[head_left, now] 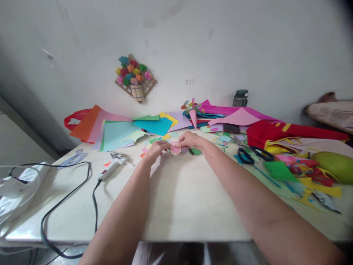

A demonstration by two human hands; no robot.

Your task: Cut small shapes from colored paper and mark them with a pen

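Observation:
A small round pink paper piece with a pale edge (175,149) is held between my two hands above the table. My left hand (158,149) pinches its left side with thumb and fingers. From above right, my right hand (188,140) closes its fingertips on the upper edge. Small coloured paper scraps (152,141) lie just behind the hands. Part of a green piece (196,151) shows beside my right wrist.
A white glue gun (111,165) with a black cord lies left, near a power strip (24,184). Large coloured sheets (118,132) spread along the wall. Dark-handled scissors (255,154), paper scraps and a green mango-like fruit (335,167) lie right. A paper-flower decoration (135,77) hangs above.

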